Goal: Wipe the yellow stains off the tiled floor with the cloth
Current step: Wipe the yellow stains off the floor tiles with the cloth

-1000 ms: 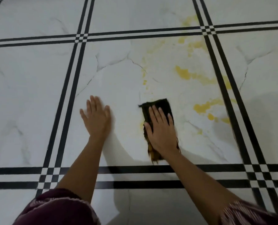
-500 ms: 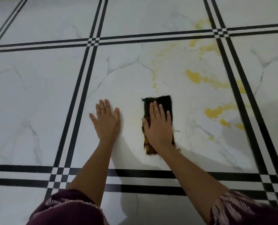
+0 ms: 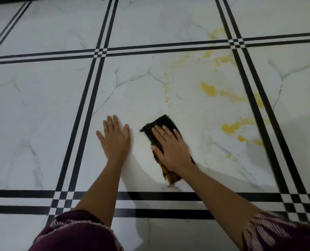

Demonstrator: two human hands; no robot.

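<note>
A dark cloth (image 3: pixel 164 122) with a yellow-soiled near end lies flat on the white marble tile (image 3: pixel 143 98). My right hand (image 3: pixel 172 149) presses on it with straight fingers, covering its middle. My left hand (image 3: pixel 114 138) rests flat on the bare tile just left of the cloth, fingers spread. Yellow stains mark the tile to the right and beyond: a big blotch (image 3: pixel 210 90), a patch (image 3: pixel 230 127) and faint smears (image 3: pixel 221 58) near the far corner.
Black double stripes border the tile: one pair runs across below my hands (image 3: pixel 168 194), another down the right side (image 3: pixel 259 115). Small yellow drops (image 3: pixel 166 99) sit just beyond the cloth. Maroon sleeves fill the bottom of the view.
The cloth and my right hand have swung so the cloth's far end now points up-left to right at a slant, and slid slightly toward me. My left hand stays planted.
</note>
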